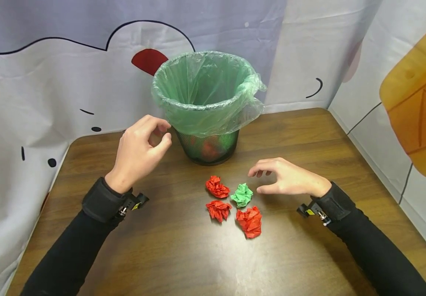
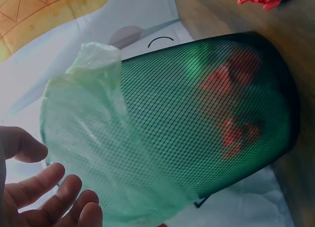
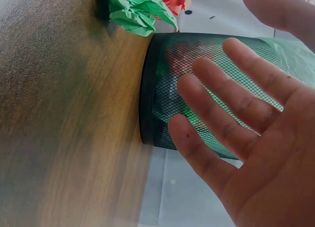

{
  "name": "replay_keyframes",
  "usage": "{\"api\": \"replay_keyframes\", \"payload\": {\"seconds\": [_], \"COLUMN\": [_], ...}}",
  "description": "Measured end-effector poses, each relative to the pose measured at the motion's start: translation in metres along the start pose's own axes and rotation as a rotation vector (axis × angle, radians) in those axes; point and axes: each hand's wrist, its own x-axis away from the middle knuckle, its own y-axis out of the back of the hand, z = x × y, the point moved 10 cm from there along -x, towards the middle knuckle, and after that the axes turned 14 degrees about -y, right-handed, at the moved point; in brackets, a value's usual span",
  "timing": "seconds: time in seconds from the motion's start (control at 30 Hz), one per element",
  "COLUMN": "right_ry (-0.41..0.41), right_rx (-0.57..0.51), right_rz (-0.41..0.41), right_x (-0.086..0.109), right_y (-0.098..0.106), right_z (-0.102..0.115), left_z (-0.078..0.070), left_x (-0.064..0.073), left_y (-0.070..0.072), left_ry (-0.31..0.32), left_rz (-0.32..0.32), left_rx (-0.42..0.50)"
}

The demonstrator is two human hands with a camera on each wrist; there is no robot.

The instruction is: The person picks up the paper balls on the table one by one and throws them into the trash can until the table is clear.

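My left hand [image 1: 140, 146] hovers at the left side of a black mesh wastebasket [image 1: 207, 154], its fingers loosely bent and holding nothing. The basket is lined with a green plastic bag [image 1: 198, 117] folded over its rim. Through the mesh, red crumpled paper [image 2: 231, 133] shows inside in the left wrist view. To the right, my right hand [image 1: 290, 176] is held above the table with relaxed, spread fingers, empty. Nearest to it lies a green crumpled paper ball [image 1: 242, 195]. Red paper balls lie around that one: one behind left [image 1: 217, 187], one at left [image 1: 218, 210], one in front [image 1: 249, 222].
The brown wooden table [image 1: 175, 246] has rounded back corners. Behind it and along the right hangs a printed cloth [image 1: 68, 94], close to the table's edges. The basket stands near the back edge, and the bag's gathered end [image 1: 253, 88] sticks out on its right.
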Motion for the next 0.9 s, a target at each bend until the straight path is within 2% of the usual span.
{"api": "replay_keyframes", "payload": {"seconds": [0.13, 0.27, 0.43, 0.63, 0.9], "right_ry": [0.018, 0.036, 0.060, 0.059, 0.032], "right_rx": [-0.002, 0.020, 0.055, 0.140, 0.246], "right_rz": [0.006, 0.032, 0.041, 0.049, 0.083], "right_x": [0.003, 0.003, 0.006, 0.012, 0.018], "right_y": [-0.003, -0.012, -0.017, -0.029, -0.053], "right_z": [0.004, 0.009, 0.019, 0.034, 0.043], "left_z": [0.002, 0.004, 0.005, 0.008, 0.013], "left_x": [0.008, 0.014, 0.014, 0.018, 0.027], "left_y": [-0.009, -0.012, -0.015, -0.021, -0.029], "left_ry": [0.023, 0.040, 0.033, 0.048, 0.065], "left_rz": [0.025, 0.029, 0.025, 0.047, 0.066], "left_rx": [0.005, 0.006, 0.013, 0.010, 0.006]}}
